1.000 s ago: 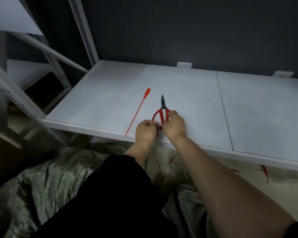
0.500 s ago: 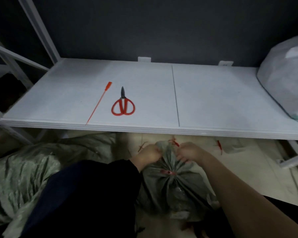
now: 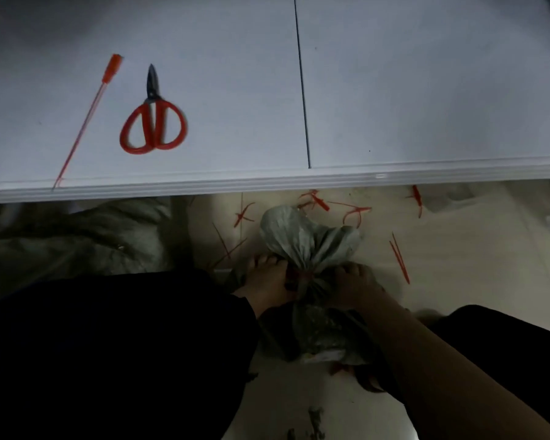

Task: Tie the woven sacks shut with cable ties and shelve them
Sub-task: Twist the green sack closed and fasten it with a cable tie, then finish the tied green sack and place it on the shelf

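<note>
A grey-green woven sack [image 3: 311,246] stands on the floor below the shelf, its neck gathered and bound by a red cable tie [image 3: 304,277]. My left hand [image 3: 269,281] grips the neck from the left and my right hand [image 3: 353,285] grips it from the right, just under the flared top. The sack's lower body is partly hidden by my arms. On the white shelf [image 3: 394,90] lie a loose red cable tie [image 3: 86,119] and red-handled scissors [image 3: 153,122].
Another grey woven sack [image 3: 77,236] lies on the floor at the left, under the shelf edge. Several cut red tie ends [image 3: 353,214] are scattered over the pale floor. The shelf's front edge [image 3: 267,181] runs across just above the sack.
My hands left the scissors on the shelf and dropped to the tied sack on the floor. They slid from its flared top to its bound neck. The view tilted down.
</note>
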